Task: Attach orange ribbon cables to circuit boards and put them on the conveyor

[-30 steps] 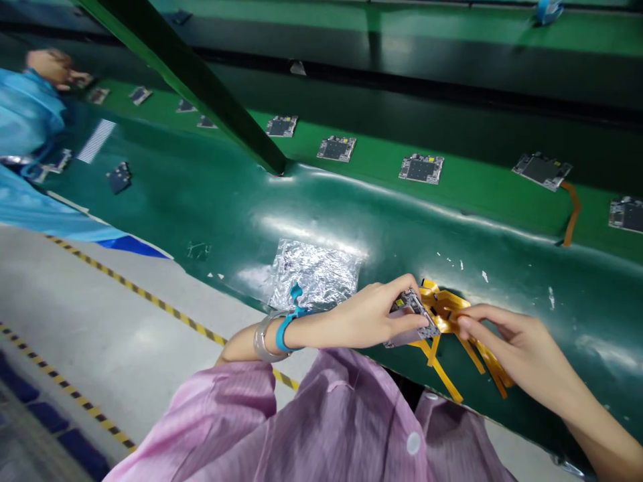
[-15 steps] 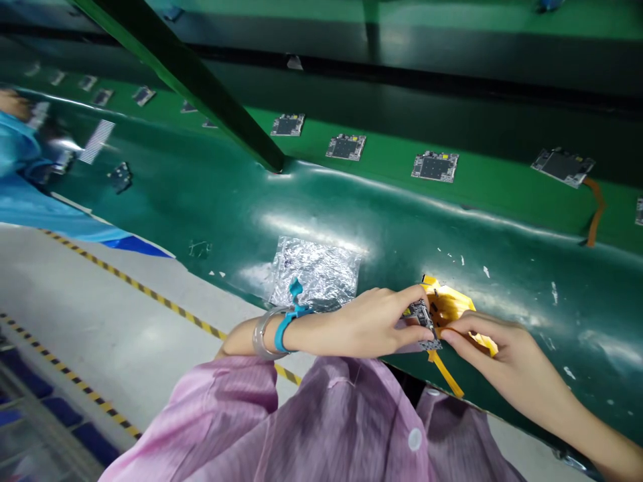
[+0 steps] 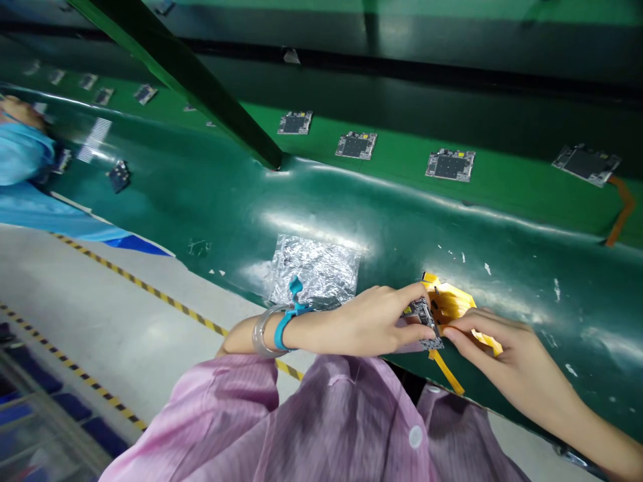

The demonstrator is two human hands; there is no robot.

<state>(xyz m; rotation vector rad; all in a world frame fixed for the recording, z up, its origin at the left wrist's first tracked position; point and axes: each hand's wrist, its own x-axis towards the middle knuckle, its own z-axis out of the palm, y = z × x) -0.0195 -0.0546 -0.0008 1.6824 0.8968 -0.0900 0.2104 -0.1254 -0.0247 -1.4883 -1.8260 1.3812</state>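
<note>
My left hand (image 3: pixel 384 321) is closed on a small circuit board (image 3: pixel 424 323), thumb and forefinger gripping its edges near the front of the green bench. Directly beside it, my right hand (image 3: pixel 495 345) pinches an orange flex cable (image 3: pixel 455 301) at the board's right side. The cable fans out wide behind the fingers, and a narrow strip of it hangs below the board. The joint between cable and board is partly covered by my fingertips. A blue strap and a clear bangle circle my left wrist.
A silvery bag (image 3: pixel 316 268) lies left of my hands. Several circuit boards (image 3: pixel 451 165) rest along the bright green belt (image 3: pixel 396 171) behind; the rightmost has an orange cable. A green post (image 3: pixel 201 87) slants down to the bench. A co-worker's blue sleeve (image 3: pixel 25 154) shows at far left.
The boards on the belt have shifted to the right. My hands keep nearly the same place and grip. At far left the co-worker's arm has moved slightly.
</note>
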